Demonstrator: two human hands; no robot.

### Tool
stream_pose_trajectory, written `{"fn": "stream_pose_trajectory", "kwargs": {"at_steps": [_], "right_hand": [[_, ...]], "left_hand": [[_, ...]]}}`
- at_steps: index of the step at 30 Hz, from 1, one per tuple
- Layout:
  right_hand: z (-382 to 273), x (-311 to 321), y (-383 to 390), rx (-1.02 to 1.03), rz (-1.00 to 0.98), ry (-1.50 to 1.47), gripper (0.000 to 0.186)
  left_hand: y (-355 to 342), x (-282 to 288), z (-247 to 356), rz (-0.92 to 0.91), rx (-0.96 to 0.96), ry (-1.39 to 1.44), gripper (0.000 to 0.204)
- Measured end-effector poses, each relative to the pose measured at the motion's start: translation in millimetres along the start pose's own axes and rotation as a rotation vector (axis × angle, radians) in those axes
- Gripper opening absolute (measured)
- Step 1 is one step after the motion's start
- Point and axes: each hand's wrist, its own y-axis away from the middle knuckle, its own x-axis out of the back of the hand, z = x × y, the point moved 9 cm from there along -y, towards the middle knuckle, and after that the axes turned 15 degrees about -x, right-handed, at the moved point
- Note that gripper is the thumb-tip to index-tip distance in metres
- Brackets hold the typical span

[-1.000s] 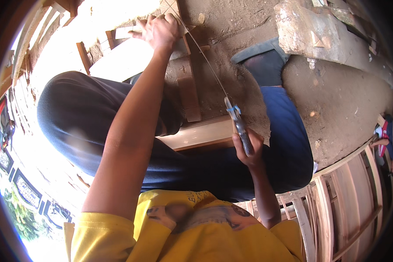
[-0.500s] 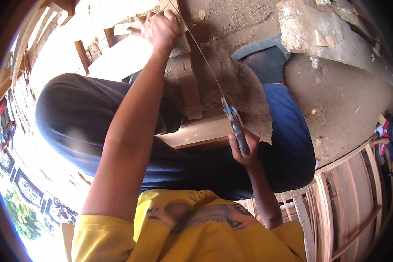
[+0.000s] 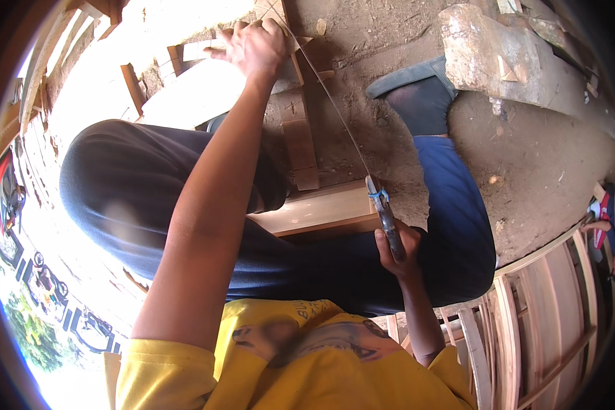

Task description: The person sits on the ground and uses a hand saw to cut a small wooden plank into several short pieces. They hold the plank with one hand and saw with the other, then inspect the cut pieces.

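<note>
A handsaw (image 3: 387,217) with a dark handle and blue binding is gripped in my right hand (image 3: 404,247), low at the centre right. Its thin blade, seen nearly edge-on, slants up and left to a pale wooden board (image 3: 272,9) marked with crossing lines. My left hand (image 3: 256,52) bears down on this board just left of the blade, fingers bent over it and thumb stretched left. Under the hand the wood is partly hidden. Where the teeth meet the board is too small to tell.
Below the left hand, a plank (image 3: 298,140) lies on the dirt floor (image 3: 383,27). A wide board (image 3: 328,208) rests by my legs. A large weathered slab (image 3: 488,51) is at upper right, stacked timber frames (image 3: 547,321) at lower right. Another person (image 3: 603,222) shows at the right edge.
My right hand has drawn the saw back toward me, down and slightly right. The left hand stays on the board; the whole view has shifted slightly.
</note>
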Motion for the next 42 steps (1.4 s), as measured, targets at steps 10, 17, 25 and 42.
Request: {"fn": "stream_pose_trajectory", "kwargs": {"at_steps": [10,17,25,42], "right_hand": [[0,-1,-1,0.046,-0.004,0.010,0.009],[5,1,-6,-0.014,0.014,-0.052,0.012],[3,-2,-9,-0.032,0.006,-0.042,0.009],[6,-3,-12,0.020,-0.009,-0.002,0.011]], "left_hand": [[1,6,4,0.037,-0.029,-0.029,0.046],[0,4,0,-0.004,-0.019,-0.052,0.046],[0,3,3,0.038,0.008,-0.018,0.042],[-6,-3,5,0.031,-0.031,0.008,0.048]]}}
